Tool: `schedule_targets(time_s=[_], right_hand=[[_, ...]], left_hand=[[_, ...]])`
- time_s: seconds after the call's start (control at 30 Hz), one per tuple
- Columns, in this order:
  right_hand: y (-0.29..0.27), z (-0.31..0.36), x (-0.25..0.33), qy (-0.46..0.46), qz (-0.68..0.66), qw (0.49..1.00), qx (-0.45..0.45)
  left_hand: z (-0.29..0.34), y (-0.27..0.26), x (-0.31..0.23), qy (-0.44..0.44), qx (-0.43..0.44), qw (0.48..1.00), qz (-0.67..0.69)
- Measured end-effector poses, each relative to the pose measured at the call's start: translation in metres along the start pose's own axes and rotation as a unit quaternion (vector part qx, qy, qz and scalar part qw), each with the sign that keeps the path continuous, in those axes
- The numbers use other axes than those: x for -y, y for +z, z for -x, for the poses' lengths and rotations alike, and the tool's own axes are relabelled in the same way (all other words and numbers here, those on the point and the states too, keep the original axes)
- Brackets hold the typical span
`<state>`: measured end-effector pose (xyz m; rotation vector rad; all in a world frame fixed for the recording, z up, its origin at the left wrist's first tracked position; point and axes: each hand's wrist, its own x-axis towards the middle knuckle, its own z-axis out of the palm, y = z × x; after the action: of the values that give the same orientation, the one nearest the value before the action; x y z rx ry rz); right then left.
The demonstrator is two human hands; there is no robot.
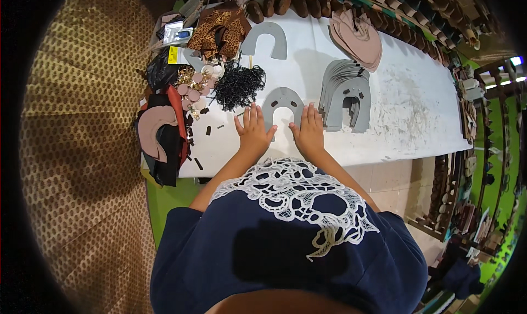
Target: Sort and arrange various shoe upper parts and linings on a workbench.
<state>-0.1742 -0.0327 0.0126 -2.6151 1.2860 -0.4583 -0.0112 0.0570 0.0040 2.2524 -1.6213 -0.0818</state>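
A grey U-shaped piece (282, 97) with two small dark patches lies in front of me on the white table, its curve pointing away. My left hand (254, 134) rests on or beside its left leg, fingers spread out flat. On the other leg's side, my right hand (309, 132) also lies flat with its fingers stretched. Neither hand grips anything. To the right stands a stack of similar grey pieces (341, 80), the top one bearing dark patches too. Another grey U-shaped piece (269, 32) lies farther back.
Left of my hands sit a tangled black heap (239, 87), round pink discs (194, 91) and leopard-print material (220, 30). Pink curved pieces lie at the far right (359, 45) and left edge (149, 130). Brown shoe-like forms (282, 4) line the table's back; a patterned curtain (88, 121) hangs left.
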Motion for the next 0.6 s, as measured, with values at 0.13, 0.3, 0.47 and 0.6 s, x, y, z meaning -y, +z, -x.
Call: schedule_targets(time_s=[0.13,0.3,0.47,0.6], right_hand=[[0.006,-0.015,-0.003,0.038,-0.036,0.998,-0.03],[0.0,-0.038,-0.007,0.065,-0.141,0.986,-0.053],[-0.04,-0.039,-0.004,0.06,-0.204,0.974,-0.083],[-0.088,-0.031,-0.046,-0.009,-0.246,0.968,-0.05]], left_hand=[[-0.02,-0.003,-0.001,-0.033,0.027,0.999,-0.022],[-0.046,-0.016,-0.008,-0.097,0.015,0.994,0.055],[-0.048,-0.023,0.001,-0.032,-0.029,0.997,0.063],[-0.059,-0.037,-0.021,0.068,0.031,0.993,0.09]])
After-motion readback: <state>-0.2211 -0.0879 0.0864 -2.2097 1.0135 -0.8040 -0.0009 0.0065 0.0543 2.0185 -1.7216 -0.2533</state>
